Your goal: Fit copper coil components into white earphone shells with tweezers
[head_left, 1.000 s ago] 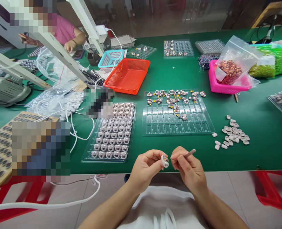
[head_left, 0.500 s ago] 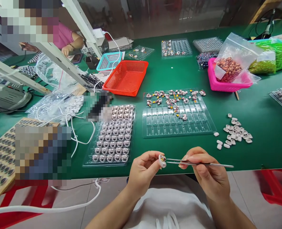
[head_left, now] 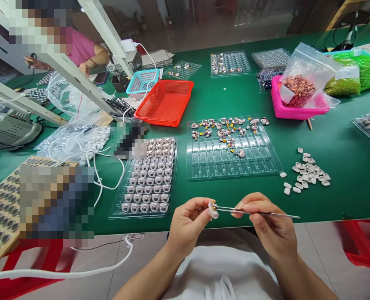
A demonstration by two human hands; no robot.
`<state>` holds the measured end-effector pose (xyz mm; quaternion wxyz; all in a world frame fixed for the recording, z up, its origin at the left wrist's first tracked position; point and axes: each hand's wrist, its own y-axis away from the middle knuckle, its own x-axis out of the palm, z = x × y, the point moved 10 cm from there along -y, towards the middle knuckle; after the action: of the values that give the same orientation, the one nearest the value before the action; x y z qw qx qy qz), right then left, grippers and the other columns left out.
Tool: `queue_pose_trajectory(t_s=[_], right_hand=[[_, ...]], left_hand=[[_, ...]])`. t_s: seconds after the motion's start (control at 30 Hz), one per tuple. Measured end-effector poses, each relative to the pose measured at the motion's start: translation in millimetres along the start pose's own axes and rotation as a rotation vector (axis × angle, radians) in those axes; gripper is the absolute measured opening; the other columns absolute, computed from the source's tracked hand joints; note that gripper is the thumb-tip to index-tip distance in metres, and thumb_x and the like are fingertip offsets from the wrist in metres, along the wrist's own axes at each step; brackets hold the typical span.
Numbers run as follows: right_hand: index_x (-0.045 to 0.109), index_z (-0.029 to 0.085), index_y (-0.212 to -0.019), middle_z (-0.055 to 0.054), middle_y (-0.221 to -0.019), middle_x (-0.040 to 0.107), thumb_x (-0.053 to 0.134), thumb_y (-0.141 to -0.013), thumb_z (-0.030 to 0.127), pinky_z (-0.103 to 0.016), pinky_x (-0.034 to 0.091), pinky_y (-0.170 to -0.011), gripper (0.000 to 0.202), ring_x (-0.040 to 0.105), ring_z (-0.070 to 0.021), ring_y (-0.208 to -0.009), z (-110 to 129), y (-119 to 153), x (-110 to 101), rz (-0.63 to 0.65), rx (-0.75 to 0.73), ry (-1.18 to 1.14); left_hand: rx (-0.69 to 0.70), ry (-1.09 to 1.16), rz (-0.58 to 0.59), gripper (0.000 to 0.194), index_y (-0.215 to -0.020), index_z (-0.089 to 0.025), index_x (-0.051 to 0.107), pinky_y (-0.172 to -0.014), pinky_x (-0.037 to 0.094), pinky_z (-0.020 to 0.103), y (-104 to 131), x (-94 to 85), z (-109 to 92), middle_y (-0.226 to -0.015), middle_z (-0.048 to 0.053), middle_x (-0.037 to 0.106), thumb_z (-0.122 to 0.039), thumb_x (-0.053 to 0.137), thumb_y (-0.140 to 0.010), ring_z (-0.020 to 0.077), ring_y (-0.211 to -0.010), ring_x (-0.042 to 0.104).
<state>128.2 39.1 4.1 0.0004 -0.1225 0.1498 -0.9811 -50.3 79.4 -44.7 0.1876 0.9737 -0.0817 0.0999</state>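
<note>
Between thumb and fingers, my left hand [head_left: 188,223] pinches a small white earbud shell [head_left: 213,211] with a yellow and dark part inside. My right hand [head_left: 268,221] is closed on metal tweezers [head_left: 247,211], held nearly level. The tweezer tips reach into the shell's open side, touching or very near the yellow part; which of these I cannot tell. Beyond my hands lies a clear plastic tray [head_left: 235,160], its upper rows bearing several similar pieces with wires and yellow bits. Loose white caps [head_left: 311,170] are scattered to the right on the green table.
A clear tray of rounded shells [head_left: 149,179] lies to the left. Farther back are a red basket [head_left: 166,102], a pink basket [head_left: 300,111] with a bag of copper-coloured parts, and green bags [head_left: 344,75]. A co-worker's arm [head_left: 99,56] shows at the upper left. White cables [head_left: 99,179] cross the left side.
My right hand has shifted slightly left, bringing the tweezer tips into the shell's opening. My left hand and the shell have stayed almost in place.
</note>
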Motion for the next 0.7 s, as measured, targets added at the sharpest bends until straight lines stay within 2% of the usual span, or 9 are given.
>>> queue_pose_trajectory(t_s=[0.17,0.33,0.43,0.53,0.7], right_hand=[[0.071,0.026,-0.113,-0.008,-0.098,0.066,0.052,-0.1,0.017,-0.037,0.061,-0.072,0.024,0.067,-0.0211,-0.088,-3.7,-4.1,-0.8,-0.002,0.01,-0.019],[0.072,0.026,-0.109,-0.008,-0.093,0.066,0.052,-0.101,0.021,-0.037,0.06,-0.069,0.022,0.067,-0.0211,-0.082,-7.7,-13.7,-2.1,0.052,0.035,-0.053],[0.072,0.025,-0.109,-0.008,-0.091,0.066,0.053,-0.1,0.022,-0.038,0.061,-0.067,0.021,0.067,-0.0214,-0.081,-5.4,-19.4,-1.0,0.123,0.017,-0.059],[0.072,0.025,-0.111,-0.008,-0.088,0.069,0.055,-0.1,0.022,-0.038,0.06,-0.067,0.021,0.068,-0.0232,-0.085,1.7,-22.7,1.1,0.21,-0.025,-0.018],[0.072,0.028,-0.113,-0.009,-0.099,0.072,0.056,-0.099,0.024,-0.037,0.061,-0.071,0.021,0.07,-0.0225,-0.087,13.4,-22.5,8.2,0.406,-0.04,0.087]], left_hand=[[-0.002,-0.027,0.032,0.025,-0.086,-0.016,0.08,-0.058,0.049,0.021,0.0,1.2,0.9,-0.078,0.007,0.074,-0.037,0.084,-0.073,0.014,-0.067,0.062],[-0.082,-0.012,0.085,0.028,-0.086,-0.015,0.081,-0.06,0.05,0.022,-0.5,1.8,9.0,-0.074,0.007,0.073,-0.039,0.085,-0.072,0.0138,-0.065,0.061],[-0.138,0.001,0.128,0.028,-0.086,-0.014,0.081,-0.06,0.05,0.022,1.1,5.3,12.5,-0.072,0.006,0.072,-0.038,0.086,-0.071,0.0132,-0.063,0.06],[-0.124,-0.033,0.125,0.025,-0.086,-0.016,0.081,-0.06,0.049,0.021,3.4,5.6,7.1,-0.073,0.006,0.073,-0.036,0.085,-0.072,0.0127,-0.064,0.06],[-0.113,-0.086,0.124,0.021,-0.085,-0.017,0.081,-0.059,0.049,0.019,4.7,4.1,1.0,-0.074,0.005,0.073,-0.035,0.084,-0.074,0.0123,-0.065,0.06]])
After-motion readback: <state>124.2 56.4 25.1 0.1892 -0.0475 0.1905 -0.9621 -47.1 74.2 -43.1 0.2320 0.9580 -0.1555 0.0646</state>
